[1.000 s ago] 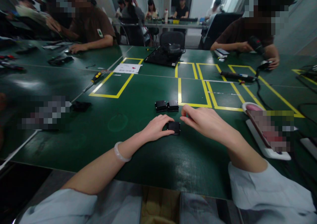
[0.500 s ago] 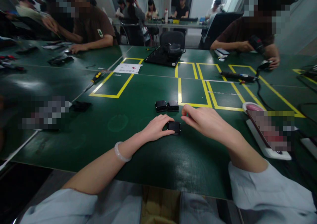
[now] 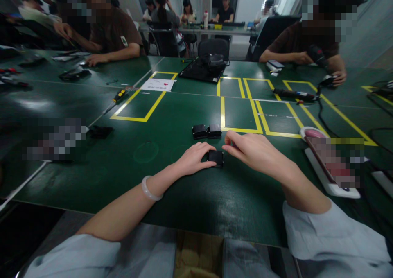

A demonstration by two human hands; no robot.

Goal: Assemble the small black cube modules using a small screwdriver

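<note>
A small black square part [image 3: 216, 158] lies on the green table [image 3: 181, 196], its left side between the thumb and fingers of my left hand [image 3: 196, 159]. Just to its right is my right hand [image 3: 245, 147], thumb and fingers bent toward each other; whatever lies between their tips is too small to make out. Two similar black parts, a left one [image 3: 199, 131] and a right one [image 3: 214, 130], sit side by side a little beyond my hands.
Yellow tape [image 3: 242, 129] marks rectangles on the table. A screwdriver [image 3: 120, 95] and a paper sheet [image 3: 158, 84] lie left. A black panel [image 3: 199, 74] is ahead. On the right are a white-edged device [image 3: 331, 188] and a cabled black tool [image 3: 294, 94]. People sit opposite.
My right hand has shifted very slightly left, closer to the black part. My left hand stays in place on it.
</note>
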